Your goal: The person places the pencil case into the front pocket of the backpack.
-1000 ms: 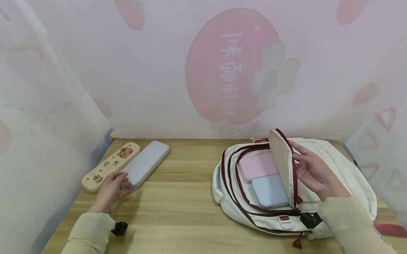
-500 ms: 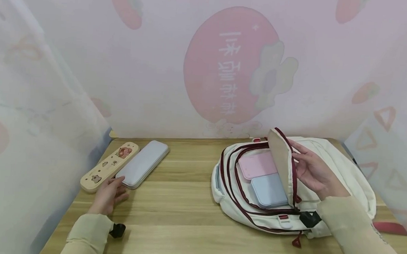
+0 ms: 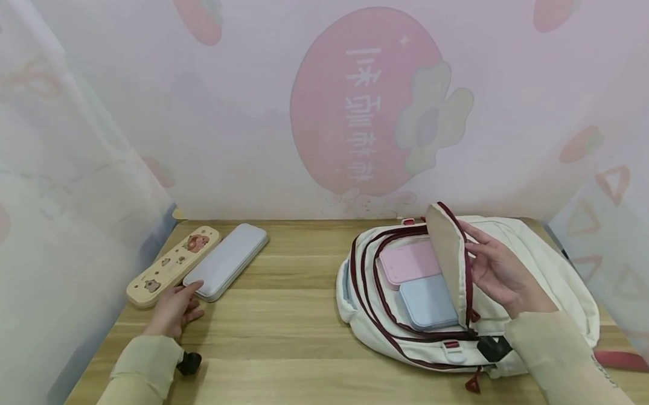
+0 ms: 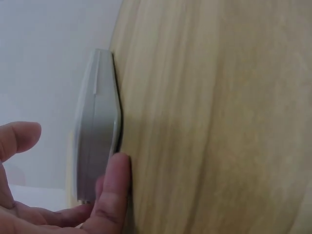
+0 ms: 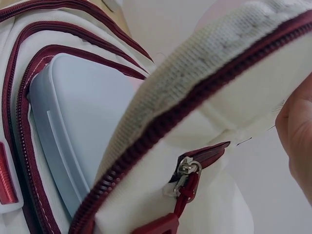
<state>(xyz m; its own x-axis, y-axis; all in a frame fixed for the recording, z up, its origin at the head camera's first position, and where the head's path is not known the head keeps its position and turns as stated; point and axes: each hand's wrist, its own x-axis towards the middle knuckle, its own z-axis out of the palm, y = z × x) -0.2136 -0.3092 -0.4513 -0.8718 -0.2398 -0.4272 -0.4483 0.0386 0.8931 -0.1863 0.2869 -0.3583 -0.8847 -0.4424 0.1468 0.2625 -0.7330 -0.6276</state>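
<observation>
On the left of the wooden table lies a pale lavender pencil case (image 3: 226, 261). My left hand (image 3: 175, 309) is at its near end. In the left wrist view, a finger (image 4: 116, 180) is against the case's lower edge, while the thumb (image 4: 19, 139) stands apart from it. At the right, my right hand (image 3: 498, 267) holds up the front pocket flap (image 3: 450, 262) of a white backpack (image 3: 550, 273) with dark red zippers. Inside the unzipped pocket lie a pink case (image 3: 411, 260) and a light blue case (image 3: 430, 301), partly covered by the flap.
A cream pencil case (image 3: 173, 265) with cartoon prints lies just left of the lavender one. Bare wooden table (image 3: 286, 328) stretches between the cases and the backpack. Printed curtains (image 3: 251, 133) stand behind and at both sides. A red strap (image 3: 622, 360) lies at the far right.
My left hand has shifted slightly down and left at the lavender pencil case's near end, its fingers changing position. The right hand keeps the flap raised. The view has drifted a little.
</observation>
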